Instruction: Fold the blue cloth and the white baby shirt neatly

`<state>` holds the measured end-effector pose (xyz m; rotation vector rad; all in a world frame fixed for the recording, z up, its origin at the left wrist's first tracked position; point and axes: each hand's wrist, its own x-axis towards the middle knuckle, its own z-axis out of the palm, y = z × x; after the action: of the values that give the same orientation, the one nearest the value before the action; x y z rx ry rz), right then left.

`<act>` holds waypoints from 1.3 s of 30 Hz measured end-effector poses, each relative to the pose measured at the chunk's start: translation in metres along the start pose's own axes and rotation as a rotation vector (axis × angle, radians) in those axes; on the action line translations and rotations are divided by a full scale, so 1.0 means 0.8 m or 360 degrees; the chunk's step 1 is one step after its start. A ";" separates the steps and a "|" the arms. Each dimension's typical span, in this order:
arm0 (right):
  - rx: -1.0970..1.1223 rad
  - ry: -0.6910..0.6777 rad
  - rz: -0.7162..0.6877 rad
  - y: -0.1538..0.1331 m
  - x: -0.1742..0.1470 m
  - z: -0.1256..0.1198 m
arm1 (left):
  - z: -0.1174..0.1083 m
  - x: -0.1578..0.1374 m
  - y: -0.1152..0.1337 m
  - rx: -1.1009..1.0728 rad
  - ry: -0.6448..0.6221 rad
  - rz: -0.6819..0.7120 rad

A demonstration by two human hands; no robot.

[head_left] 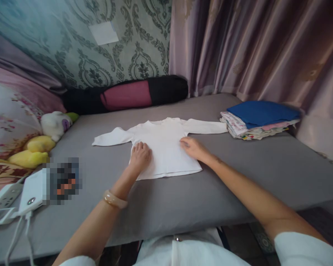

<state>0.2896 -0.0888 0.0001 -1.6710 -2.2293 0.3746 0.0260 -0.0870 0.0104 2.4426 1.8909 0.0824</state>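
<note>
White shirt (165, 149) lies between both hands, sleeves stretching sideways: left hand (141, 155) rests open on its left side, right hand (193, 148) curls at its right edge, grip unclear.

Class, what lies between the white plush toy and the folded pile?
From the pile, the head view shows the white shirt, then bare grey cover up to the plush toy.

Shirt (166, 147) is showing plain white, sheet (188, 201) is looking grey, wallpaper (144, 48) is rocking dark scrolls on grey-green, curtain (224, 48) is shining mauve, roll (127, 95) is going black and maroon, stack (261, 116) is wearing blue on top.
</note>
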 end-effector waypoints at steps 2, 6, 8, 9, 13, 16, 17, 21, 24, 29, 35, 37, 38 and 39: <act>-0.0086 0.0232 0.0120 0.022 0.016 -0.017 | -0.003 0.008 0.026 -0.0107 -0.0033 0.0204; -0.0279 0.0263 0.0046 0.047 0.037 -0.033 | 0.006 0.018 0.096 -0.0377 0.0006 0.0642; -0.0369 0.0219 -0.0054 0.048 0.040 -0.033 | 0.015 0.018 0.129 -0.0422 -0.0008 0.0675; -0.0417 0.0209 -0.0092 0.047 0.040 -0.033 | 0.020 0.018 0.143 -0.0435 -0.0023 0.0659; -0.0596 0.0154 -0.0205 0.050 0.046 -0.035 | 0.037 0.010 0.172 -0.0354 -0.0038 0.0596; -0.0685 0.0072 -0.0305 0.060 0.055 -0.037 | 0.044 0.005 0.173 -0.0272 0.0014 0.0616; -0.0708 0.0050 -0.0328 0.064 0.058 -0.037 | 0.044 0.004 0.172 -0.0260 0.0024 0.0628; -0.0758 0.0006 -0.0283 0.061 0.060 -0.039 | 0.043 0.002 0.170 -0.0236 0.0027 0.0650; -0.0758 -0.0015 -0.0124 0.040 0.061 -0.041 | 0.042 0.002 0.172 -0.0256 0.0027 0.0666; -0.0460 -0.0161 -0.0110 -0.010 0.077 -0.021 | 0.039 -0.003 0.170 -0.0386 0.0025 0.0475; -0.0211 -0.0379 0.0034 -0.024 0.105 0.027 | 0.041 -0.018 0.167 -0.0420 0.0062 0.0320; -0.0249 -0.0287 0.0072 -0.017 0.116 0.035 | 0.043 -0.019 0.167 -0.0425 0.0058 0.0327; -0.0282 -0.0233 0.0101 -0.013 0.123 0.037 | 0.044 -0.019 0.167 -0.0434 0.0058 0.0327; -0.0315 -0.0178 0.0136 -0.010 0.129 0.038 | 0.045 -0.019 0.168 -0.0448 0.0063 0.0325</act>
<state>0.2437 0.0078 -0.0142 -1.8938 -2.3471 0.2820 0.1545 -0.1354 -0.0158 2.4413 1.5155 0.3799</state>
